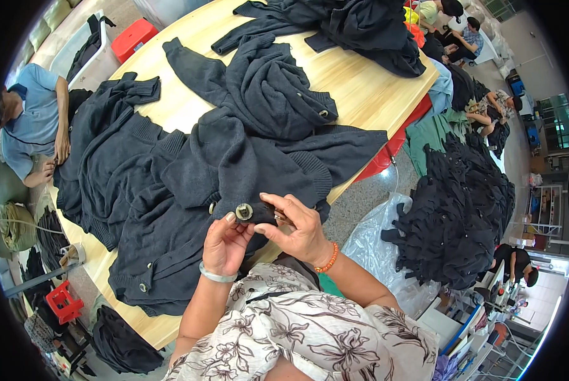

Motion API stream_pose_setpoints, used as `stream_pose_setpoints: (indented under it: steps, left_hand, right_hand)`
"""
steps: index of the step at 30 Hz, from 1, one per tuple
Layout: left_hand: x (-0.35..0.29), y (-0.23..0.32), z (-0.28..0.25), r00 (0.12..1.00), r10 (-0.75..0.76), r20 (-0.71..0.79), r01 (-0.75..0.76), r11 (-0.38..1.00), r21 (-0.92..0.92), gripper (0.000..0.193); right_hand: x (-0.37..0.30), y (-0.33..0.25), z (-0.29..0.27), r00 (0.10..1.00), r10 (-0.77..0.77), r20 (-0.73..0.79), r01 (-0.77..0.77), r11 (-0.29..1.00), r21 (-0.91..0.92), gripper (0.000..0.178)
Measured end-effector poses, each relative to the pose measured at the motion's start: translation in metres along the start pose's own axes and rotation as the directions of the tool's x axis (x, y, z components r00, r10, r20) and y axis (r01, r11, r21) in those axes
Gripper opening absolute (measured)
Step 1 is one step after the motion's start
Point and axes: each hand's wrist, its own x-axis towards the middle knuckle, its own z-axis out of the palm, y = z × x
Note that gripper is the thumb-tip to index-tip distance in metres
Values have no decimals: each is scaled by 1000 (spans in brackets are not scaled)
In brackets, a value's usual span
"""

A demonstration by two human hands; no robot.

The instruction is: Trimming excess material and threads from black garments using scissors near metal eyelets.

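Note:
A dark knitted cardigan lies spread on the wooden table in front of me. My left hand pinches its front edge right under a round metal button. My right hand grips the same edge from the right, with a small thin tool half hidden between its fingers. Other small buttons show lower on the garment. A pale bangle circles my left wrist and an orange bead bracelet my right.
More dark cardigans are piled across the table and at its far end. A big heap of dark knitwear sits on clear plastic to my right. A person in blue works at the left; others sit farther back.

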Motion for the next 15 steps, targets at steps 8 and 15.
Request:
stream_pose_setpoints:
  steps: [8, 15]
  left_hand:
    - [0, -7, -6, 983, 180, 42, -185, 952, 246, 8]
    - [-1, -4, -1, 968, 208, 140, -241, 925, 294, 20]
  right_hand:
    - [4, 11, 13, 993, 109, 46, -115, 979, 169, 31]
    - [-5, 10, 21, 975, 204, 91, -223, 890, 397, 30]
